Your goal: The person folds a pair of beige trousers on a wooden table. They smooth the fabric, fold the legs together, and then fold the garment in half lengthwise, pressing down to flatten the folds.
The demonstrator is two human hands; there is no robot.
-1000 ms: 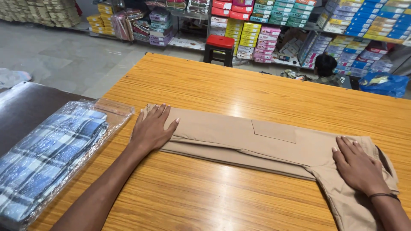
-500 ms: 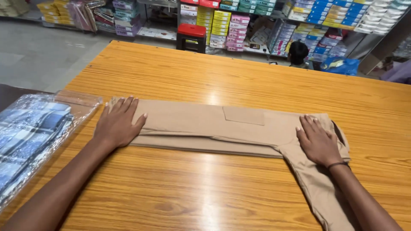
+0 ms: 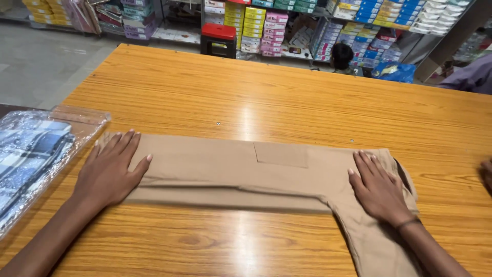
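A pair of tan trousers (image 3: 246,172) lies folded lengthwise across the orange wooden table (image 3: 256,97), back pocket patch facing up. My left hand (image 3: 110,169) rests flat, fingers spread, on the left end of the cloth. My right hand (image 3: 376,187) presses flat on the waist end at the right, with a thin band on its wrist. One part of the trousers runs down toward the near edge at the lower right.
A checked blue shirt in a clear plastic bag (image 3: 31,154) lies at the left table edge. Another person's fingers (image 3: 486,172) show at the far right. Shelves of stacked boxes (image 3: 266,23), a red stool (image 3: 219,38) and a seated person (image 3: 342,56) lie beyond the table.
Both hands stay flat on the trousers at the same spots. The camera view has shifted slightly, and the cloth looks smoother.
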